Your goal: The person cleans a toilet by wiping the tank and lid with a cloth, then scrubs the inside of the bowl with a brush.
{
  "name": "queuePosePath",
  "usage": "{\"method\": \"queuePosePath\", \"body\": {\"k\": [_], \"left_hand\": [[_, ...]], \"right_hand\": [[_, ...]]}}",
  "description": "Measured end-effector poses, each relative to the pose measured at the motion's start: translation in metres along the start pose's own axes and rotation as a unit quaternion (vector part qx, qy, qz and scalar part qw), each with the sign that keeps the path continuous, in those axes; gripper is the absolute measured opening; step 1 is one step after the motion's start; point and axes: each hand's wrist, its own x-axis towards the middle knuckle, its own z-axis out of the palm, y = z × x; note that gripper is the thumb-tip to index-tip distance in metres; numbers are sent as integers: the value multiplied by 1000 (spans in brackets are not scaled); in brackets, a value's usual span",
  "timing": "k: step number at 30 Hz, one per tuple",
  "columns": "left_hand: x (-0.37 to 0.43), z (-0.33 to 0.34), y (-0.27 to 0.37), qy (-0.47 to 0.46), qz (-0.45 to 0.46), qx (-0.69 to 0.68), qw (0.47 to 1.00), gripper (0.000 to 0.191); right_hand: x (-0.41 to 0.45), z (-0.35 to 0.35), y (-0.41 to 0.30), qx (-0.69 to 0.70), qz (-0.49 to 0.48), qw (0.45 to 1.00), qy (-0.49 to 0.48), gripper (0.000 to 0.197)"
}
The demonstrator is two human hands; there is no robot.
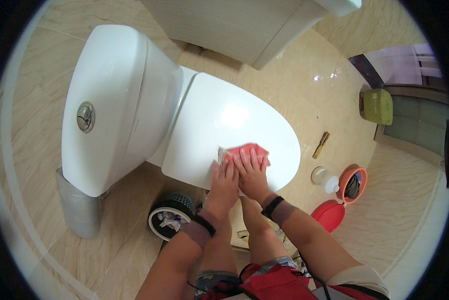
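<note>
A red cloth [251,149] lies bunched on the closed white toilet lid [209,120], with a greyish patch at its left end. My right hand [252,174] presses on the cloth from above, fingers spread over it. Close beside it, my left hand [224,187] holds the cloth's lower left edge with its fingertips. Both wrists rest near the lid's front side edge. The cistern [100,75] stands at the left, with a round metal flush button [85,117] on top.
A waste bin [152,225] with crumpled paper stands near my legs. On the floor at right are a brush-like tool [321,145], a translucent bottle [324,180], an orange bucket [363,176] and a red basin [329,216]. A cabinet [232,26] stands beyond the toilet.
</note>
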Motion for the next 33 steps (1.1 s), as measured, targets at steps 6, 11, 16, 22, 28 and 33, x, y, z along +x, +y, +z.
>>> {"method": "queuePosePath", "body": {"k": [6, 11, 16, 22, 28, 33], "left_hand": [[21, -11, -13, 43, -59, -37, 997, 69], [108, -71, -91, 96, -128, -2, 987, 56], [143, -85, -112, 77, -164, -15, 983, 61], [93, -35, -49, 77, -93, -16, 993, 68], [48, -13, 9, 44, -52, -81, 994, 70], [86, -50, -44, 90, -111, -63, 988, 63]], "right_hand": [[43, -15, 6, 0, -51, 998, -26, 61], [189, -32, 8, -16, -119, 992, 35, 60], [244, -44, 18, -20, -146, 989, 24, 59], [131, -42, 27, -12, -89, 996, -6, 60], [47, -42, 36, -6, -39, 999, -31, 63], [136, -39, 29, -18, -122, 992, 5, 62]]}}
